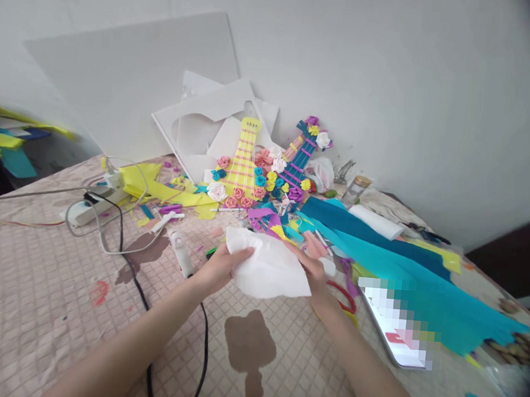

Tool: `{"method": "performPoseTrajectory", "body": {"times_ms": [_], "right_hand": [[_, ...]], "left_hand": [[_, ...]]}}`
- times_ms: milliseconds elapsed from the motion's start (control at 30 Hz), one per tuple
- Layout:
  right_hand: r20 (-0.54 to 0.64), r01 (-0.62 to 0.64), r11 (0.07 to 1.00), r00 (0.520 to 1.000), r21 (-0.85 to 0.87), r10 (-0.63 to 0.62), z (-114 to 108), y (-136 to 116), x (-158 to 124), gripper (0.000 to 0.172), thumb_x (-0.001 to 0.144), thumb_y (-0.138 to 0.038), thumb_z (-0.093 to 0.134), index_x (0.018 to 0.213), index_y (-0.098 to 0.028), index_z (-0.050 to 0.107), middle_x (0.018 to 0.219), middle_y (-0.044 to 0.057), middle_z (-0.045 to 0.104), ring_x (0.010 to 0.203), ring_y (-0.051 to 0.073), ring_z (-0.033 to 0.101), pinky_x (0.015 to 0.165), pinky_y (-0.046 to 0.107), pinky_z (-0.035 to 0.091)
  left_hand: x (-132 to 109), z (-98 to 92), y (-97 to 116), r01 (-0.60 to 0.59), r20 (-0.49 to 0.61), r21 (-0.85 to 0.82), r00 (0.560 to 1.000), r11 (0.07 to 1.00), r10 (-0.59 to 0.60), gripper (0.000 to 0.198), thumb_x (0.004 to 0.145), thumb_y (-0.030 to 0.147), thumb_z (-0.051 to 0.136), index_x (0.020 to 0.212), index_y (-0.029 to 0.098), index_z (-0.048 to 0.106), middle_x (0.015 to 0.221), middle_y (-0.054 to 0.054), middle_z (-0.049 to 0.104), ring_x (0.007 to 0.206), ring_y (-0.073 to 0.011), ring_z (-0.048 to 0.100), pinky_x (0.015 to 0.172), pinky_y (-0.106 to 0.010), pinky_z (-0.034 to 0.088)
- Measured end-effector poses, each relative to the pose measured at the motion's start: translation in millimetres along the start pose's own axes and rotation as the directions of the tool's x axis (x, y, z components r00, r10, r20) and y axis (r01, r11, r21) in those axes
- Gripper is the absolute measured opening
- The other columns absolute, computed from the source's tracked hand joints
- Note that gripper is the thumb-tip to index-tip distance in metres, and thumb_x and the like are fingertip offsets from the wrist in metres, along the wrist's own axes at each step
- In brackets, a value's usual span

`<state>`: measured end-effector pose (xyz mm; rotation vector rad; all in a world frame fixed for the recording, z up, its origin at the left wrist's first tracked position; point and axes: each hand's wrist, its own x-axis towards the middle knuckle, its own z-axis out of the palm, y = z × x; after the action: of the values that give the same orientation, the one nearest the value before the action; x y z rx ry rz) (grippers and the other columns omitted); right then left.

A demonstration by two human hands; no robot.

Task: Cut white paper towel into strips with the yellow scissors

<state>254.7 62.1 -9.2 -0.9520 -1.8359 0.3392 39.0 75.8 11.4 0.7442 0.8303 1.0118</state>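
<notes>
My left hand (pixel 220 269) is pinching the white crepe-paper piece (pixel 270 273), its thumb lying on top, while my right hand (pixel 311 274) is grasping the opposite edge. I'm holding the paper in front of me, above the diamond-patterned tablecloth (pixel 306 373), with the white glue gun (pixel 179 251) sitting just beside my left hand. If I'm pulling unevenly, this thin paper could be tearing or creasing between my fingers. The gun's black cord (pixel 206 341) is running past my left wrist, so a snag there could be dragging the gun sideways.
</notes>
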Motion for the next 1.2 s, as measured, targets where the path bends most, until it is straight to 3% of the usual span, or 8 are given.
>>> {"method": "performPoseTrajectory", "body": {"times_ms": [200,367,500,567,800,933,1067,1200], "right_hand": [[-0.046,-0.025,0.998,0.999,0.064,0.028,11.7,11.4,9.0,0.021,0.081,-0.023,0.056,0.095,-0.025,0.072,0.092,0.005,0.073,0.080,0.022,0.069,0.070,0.034,0.056],[-0.034,-0.071,0.992,0.997,0.107,0.075,16.4,19.8,0.0,0.021,0.081,-0.022,0.057,0.093,-0.029,0.072,0.093,0.005,0.073,0.084,0.021,0.068,0.074,0.034,0.055],[0.023,-0.103,0.982,0.995,0.157,0.101,15.9,18.6,-5.7,0.024,0.080,-0.022,0.060,0.100,-0.030,0.070,0.098,0.004,0.072,0.089,0.021,0.067,0.077,0.034,0.055],[0.063,-0.120,0.976,0.992,0.183,0.110,14.5,17.7,-8.5,0.022,0.079,-0.024,0.062,0.099,-0.030,0.070,0.100,0.004,0.071,0.090,0.022,0.067,0.075,0.034,0.055],[0.078,-0.196,0.951,0.980,0.239,0.183,5.0,19.3,-12.1,0.015,0.081,-0.028,0.060,0.088,-0.028,0.074,0.093,0.006,0.073,0.080,0.022,0.069,0.067,0.033,0.056],[0.053,-0.228,0.938,0.974,0.263,0.221,2.4,16.9,-11.2,0.014,0.077,-0.030,0.065,0.086,-0.027,0.075,0.090,0.006,0.073,0.080,0.023,0.068,0.065,0.033,0.056],[0.032,-0.240,0.930,0.970,0.278,0.241,2.1,12.2,-12.5,0.015,0.075,-0.029,0.067,0.087,-0.028,0.074,0.088,0.005,0.073,0.079,0.023,0.068,0.066,0.033,0.056],[0.003,-0.257,0.929,0.964,0.267,0.265,2.7,7.8,-13.2,0.017,0.076,-0.027,0.065,0.090,-0.030,0.074,0.095,0.005,0.072,0.083,0.024,0.068,0.067,0.033,0.056]], "left_hand": [[4.5,-11.2,13.8,-0.083,0.073,0.228,0.995,0.970,0.068,0.050,0.067,0.032,0.070,0.112,0.015,0.055,0.091,-0.007,0.067,0.077,-0.0182,0.063,0.067,-0.027,0.048],[0.7,-25.0,11.2,-0.162,0.042,0.370,0.987,0.915,0.158,0.076,0.075,0.038,0.061,0.137,0.030,0.019,0.057,0.008,0.054,0.042,-0.0091,0.050,0.041,-0.017,0.034],[-0.1,-33.7,8.7,-0.182,0.072,0.497,0.983,0.848,0.168,0.035,0.077,0.039,0.057,0.108,0.022,0.058,0.056,0.005,0.051,0.041,-0.0059,0.038,0.039,-0.018,0.024],[0.1,-36.8,7.7,-0.151,0.078,0.531,0.989,0.834,0.130,0.026,0.077,0.038,0.056,0.090,0.018,0.067,0.057,0.002,0.053,0.043,-0.0063,0.036,0.041,-0.019,0.024],[-4.9,-38.7,10.7,-0.055,0.169,0.358,0.986,0.932,-0.007,0.032,0.071,0.017,0.046,0.090,0.016,0.071,0.062,-0.002,0.059,0.055,-0.0119,0.049,0.052,-0.021,0.039],[-8.5,-33.1,10.3,-0.099,0.239,0.376,0.971,0.921,0.007,0.032,0.069,0.013,0.057,0.099,0.018,0.068,0.078,-0.003,0.066,0.068,-0.0140,0.058,0.062,-0.022,0.045],[-9.0,-31.5,6.0,-0.204,0.238,0.511,0.967,0.835,0.091,0.034,0.067,0.019,0.067,0.101,0.019,0.067,0.096,-0.007,0.067,0.080,-0.0182,0.061,0.070,-0.026,0.047],[-8.4,-32.4,4.9,-0.378,0.335,0.632,0.920,0.676,0.201,0.040,0.065,0.022,0.071,0.104,0.023,0.067,0.110,-0.008,0.065,0.102,-0.0237,0.057,0.087,-0.028,0.043]]}}
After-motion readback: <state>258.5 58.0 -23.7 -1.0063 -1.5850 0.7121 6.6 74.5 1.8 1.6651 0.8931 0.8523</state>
